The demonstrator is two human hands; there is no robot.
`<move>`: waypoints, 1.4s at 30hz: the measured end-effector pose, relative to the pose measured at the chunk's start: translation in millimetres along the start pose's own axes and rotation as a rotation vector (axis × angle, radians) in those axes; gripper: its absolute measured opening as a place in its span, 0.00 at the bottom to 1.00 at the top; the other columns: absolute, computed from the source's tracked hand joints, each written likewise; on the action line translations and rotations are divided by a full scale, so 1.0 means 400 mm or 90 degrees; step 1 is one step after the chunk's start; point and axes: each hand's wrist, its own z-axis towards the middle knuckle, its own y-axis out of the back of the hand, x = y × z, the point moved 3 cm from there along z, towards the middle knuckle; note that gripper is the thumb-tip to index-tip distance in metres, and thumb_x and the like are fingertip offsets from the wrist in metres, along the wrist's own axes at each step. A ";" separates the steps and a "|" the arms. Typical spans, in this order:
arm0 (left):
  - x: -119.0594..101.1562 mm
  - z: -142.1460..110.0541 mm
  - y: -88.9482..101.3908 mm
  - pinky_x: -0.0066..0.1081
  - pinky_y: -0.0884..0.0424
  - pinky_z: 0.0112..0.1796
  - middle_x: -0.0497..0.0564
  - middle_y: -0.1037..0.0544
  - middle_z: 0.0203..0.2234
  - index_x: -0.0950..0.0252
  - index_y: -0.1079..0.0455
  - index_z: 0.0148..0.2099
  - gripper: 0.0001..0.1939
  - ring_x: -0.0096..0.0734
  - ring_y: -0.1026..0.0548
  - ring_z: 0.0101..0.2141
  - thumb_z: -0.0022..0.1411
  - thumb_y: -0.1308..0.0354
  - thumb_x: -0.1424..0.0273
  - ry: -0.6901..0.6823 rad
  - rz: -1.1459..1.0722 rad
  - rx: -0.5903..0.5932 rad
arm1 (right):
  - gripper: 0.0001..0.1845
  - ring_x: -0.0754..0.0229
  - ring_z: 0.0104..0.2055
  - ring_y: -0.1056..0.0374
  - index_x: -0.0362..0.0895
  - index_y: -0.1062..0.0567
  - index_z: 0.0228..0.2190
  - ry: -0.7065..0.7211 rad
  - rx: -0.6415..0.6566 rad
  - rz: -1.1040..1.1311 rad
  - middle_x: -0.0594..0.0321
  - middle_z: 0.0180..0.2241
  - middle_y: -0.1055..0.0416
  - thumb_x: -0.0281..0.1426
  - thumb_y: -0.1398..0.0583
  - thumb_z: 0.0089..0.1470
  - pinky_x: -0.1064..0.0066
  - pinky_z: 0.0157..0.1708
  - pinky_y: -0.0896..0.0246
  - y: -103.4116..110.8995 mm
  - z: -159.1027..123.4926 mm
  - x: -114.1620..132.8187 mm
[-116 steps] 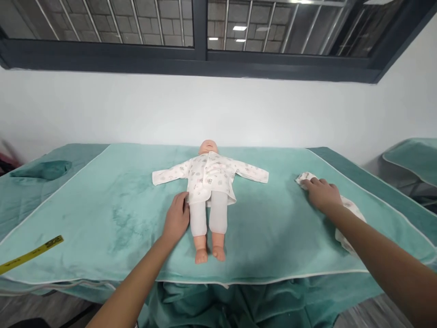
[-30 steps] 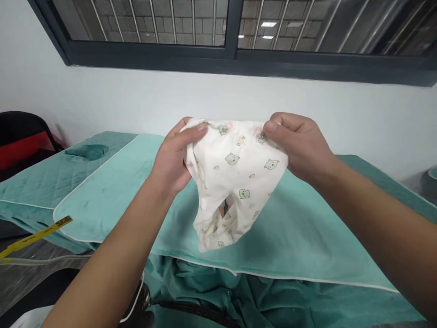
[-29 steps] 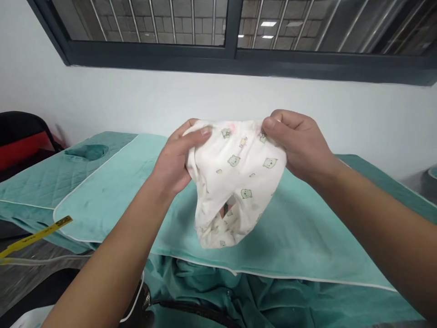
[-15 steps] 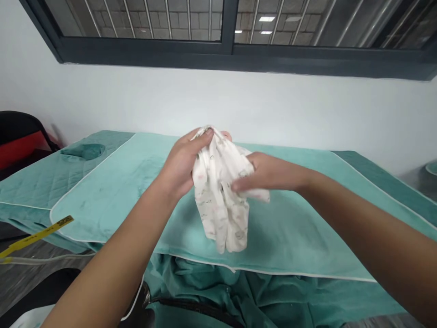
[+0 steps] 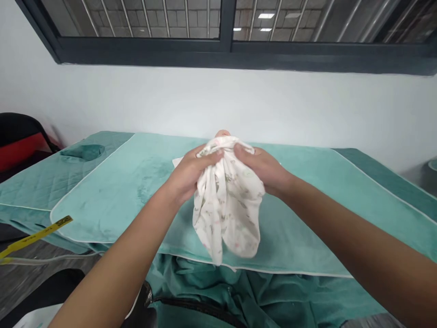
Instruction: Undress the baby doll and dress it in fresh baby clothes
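A small white garment (image 5: 239, 205) with a fine grey, green and pink print hangs in folds above the bed. My left hand (image 5: 191, 171) is closed on its bunched upper edge at the left, thumb on top. On the right side of that same edge, my right hand (image 5: 261, 168) grips the cloth, its thumb also lying over the gathered rim. Just behind the rim shows a pinkish rounded thing (image 5: 222, 133); the garment hides most of it, so its kind is unclear. Fingers of both hands are largely covered by fabric.
A teal mat (image 5: 119, 196) with white piping covers the bed, which has a face hole (image 5: 83, 151) at the left. Behind stand a white wall and a dark window frame (image 5: 225, 54). A yellow strip (image 5: 37, 237) juts in at left, near a black-and-red bag (image 5: 23, 146).
My right hand has moved from the garment's middle up to its gathered edge and now grips it opposite my left hand. The rim has spread wider and the cloth hangs more opened out.
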 end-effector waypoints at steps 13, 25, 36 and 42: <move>0.052 -0.032 0.003 0.26 0.50 0.17 0.42 0.40 0.11 0.65 0.37 0.21 0.20 0.17 0.45 0.12 0.53 0.33 0.58 0.141 0.119 0.100 | 0.24 0.54 0.41 0.27 0.42 0.21 0.39 -0.007 0.028 0.164 0.56 0.37 0.22 0.49 0.37 0.51 0.64 0.40 0.32 0.001 0.011 -0.033; 0.111 -0.017 0.040 0.34 0.27 0.36 0.54 0.19 0.31 0.69 0.26 0.46 0.17 0.39 0.21 0.32 0.54 0.36 0.68 0.122 -0.129 -0.073 | 0.21 0.52 0.47 0.29 0.45 0.21 0.41 -0.096 0.209 0.026 0.60 0.43 0.23 0.43 0.32 0.47 0.61 0.47 0.34 -0.064 -0.024 -0.077; 0.117 -0.061 0.035 0.36 0.26 0.40 0.60 0.20 0.42 0.67 0.28 0.52 0.27 0.45 0.21 0.39 0.49 0.30 0.70 0.187 -0.020 0.058 | 0.26 0.54 0.41 0.26 0.44 0.25 0.46 -0.088 -0.046 0.358 0.57 0.39 0.22 0.46 0.35 0.50 0.66 0.40 0.31 -0.041 -0.001 -0.118; 0.185 -0.077 0.065 0.37 0.26 0.40 0.60 0.19 0.39 0.69 0.27 0.50 0.23 0.46 0.20 0.38 0.52 0.33 0.67 0.146 -0.136 -0.058 | 0.27 0.52 0.42 0.27 0.42 0.23 0.45 -0.211 0.117 0.277 0.56 0.39 0.22 0.42 0.30 0.44 0.60 0.44 0.32 -0.106 -0.085 -0.190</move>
